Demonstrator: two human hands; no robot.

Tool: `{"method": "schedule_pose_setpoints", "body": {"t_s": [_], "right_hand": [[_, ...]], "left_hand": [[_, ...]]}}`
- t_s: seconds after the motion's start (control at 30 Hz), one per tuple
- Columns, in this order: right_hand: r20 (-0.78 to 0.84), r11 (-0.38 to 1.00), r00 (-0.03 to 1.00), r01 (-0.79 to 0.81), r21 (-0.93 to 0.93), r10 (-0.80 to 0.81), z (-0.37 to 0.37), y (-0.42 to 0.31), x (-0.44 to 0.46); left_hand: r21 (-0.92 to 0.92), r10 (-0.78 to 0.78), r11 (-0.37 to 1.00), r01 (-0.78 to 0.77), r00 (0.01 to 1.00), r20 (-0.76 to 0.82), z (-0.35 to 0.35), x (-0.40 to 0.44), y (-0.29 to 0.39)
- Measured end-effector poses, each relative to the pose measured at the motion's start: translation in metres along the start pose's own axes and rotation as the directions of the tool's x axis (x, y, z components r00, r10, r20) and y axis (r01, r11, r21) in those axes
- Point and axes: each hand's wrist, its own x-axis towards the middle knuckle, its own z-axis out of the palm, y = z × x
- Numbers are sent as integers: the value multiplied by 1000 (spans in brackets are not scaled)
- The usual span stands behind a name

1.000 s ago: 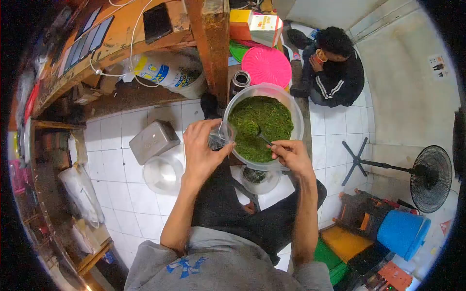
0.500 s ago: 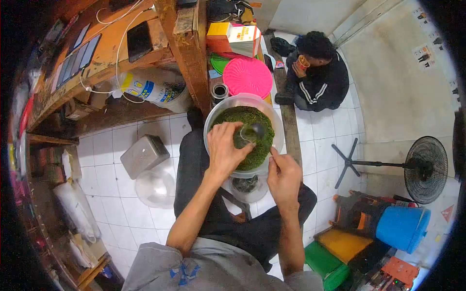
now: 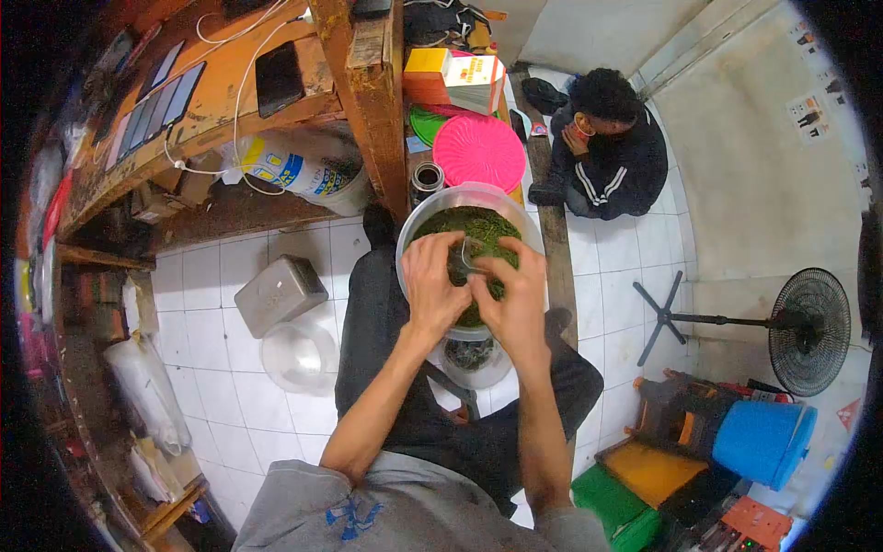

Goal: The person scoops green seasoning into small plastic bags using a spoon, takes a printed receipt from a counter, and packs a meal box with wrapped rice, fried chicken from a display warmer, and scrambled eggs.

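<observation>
A round translucent tub [image 3: 474, 192] in front of me holds green dried, shredded leaf [image 3: 492, 224]. Over it, my left hand [image 3: 434, 287] pinches a small clear plastic bag [image 3: 471, 250] between thumb and fingers. My right hand [image 3: 515, 299] has its thumb and fingers closed at the other side of the same bag. The bag's lower part is covered by my fingers. No spoon shows in either hand now. Beneath the tub, between my legs, a clear container [image 3: 471, 354] with dark contents is partly visible.
A pink lid [image 3: 478, 152], an open can [image 3: 427, 177] and a yellow-and-white box [image 3: 452, 75] stand beyond the tub. A person [image 3: 607, 147] crouches at the far right. A metal tin [image 3: 280, 296] and clear bowl [image 3: 299, 357] lie on the left floor; a fan [image 3: 809, 331] stands right.
My right hand has moved left and up from the tub's right edge to the bag. The dark spoon it held over the bag is out of sight. The view has shifted slightly.
</observation>
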Motion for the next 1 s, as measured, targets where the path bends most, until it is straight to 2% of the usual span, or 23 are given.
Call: {"method": "schedule_pose_setpoints", "body": {"t_s": [0.07, 0.17, 0.23, 0.27, 0.3, 0.33, 0.37, 0.4, 0.43, 0.57, 0.6, 0.63, 0.7, 0.8, 1.0], "right_hand": [[-49, 999, 998, -25, -24, 24, 8, 8, 2], [-65, 997, 996, -62, -40, 59, 3, 2, 4], [-41, 998, 997, -58, 16, 59, -5, 0, 3], [-36, 998, 998, -59, 14, 60, -9, -1, 1], [-16, 991, 995, -95, 90, 97, -14, -2, -2], [5, 977, 991, -133, 165, 134, -18, -3, -4], [4, 978, 991, -136, 161, 137, -22, -5, -6], [-57, 975, 988, -127, 184, 140, -25, -7, -8], [-120, 971, 982, -118, 206, 145, -27, -8, -11], [-128, 937, 955, -225, 267, 266, -37, -11, -22], [-117, 911, 949, -239, 338, 292, -39, -15, -21], [-106, 878, 942, -252, 407, 319, -40, -17, -23], [-118, 887, 940, -255, 385, 321, -41, -13, -31], [-114, 881, 929, -289, 375, 353, -57, -21, -46], [-98, 833, 864, -437, 340, 493, -69, -9, -133]], "left_hand": [[33, 5, 999, -4, 1000, -15, -1, 5, 2], [-62, -59, 996, 59, 998, -1, -15, -1, 6], [-362, -82, 922, 137, 983, 163, -17, -1, -3], [-478, -79, 865, 156, 981, 178, -14, 1, -6], [-480, -81, 863, 160, 980, 180, -15, 3, -6], [-573, -96, 777, 259, 949, 299, -18, 5, -5], [-642, -91, 675, 363, 905, 416, -18, 5, -4], [-621, -184, 660, 422, 893, 411, -15, 4, 1], [-621, -182, 659, 424, 891, 416, -15, 3, 4], [-655, -200, 576, 488, 862, 466, -19, -2, 20], [-654, -219, 554, 516, 848, 483, -18, -3, 24], [-647, -211, 555, 523, 841, 498, -17, -6, 28], [-675, -155, 605, 423, 894, 421, -16, -10, 35], [-594, -155, 676, 436, 872, 464, -26, -21, 54], [-496, -86, 647, 579, 701, 708, -21, -88, 68]]}}
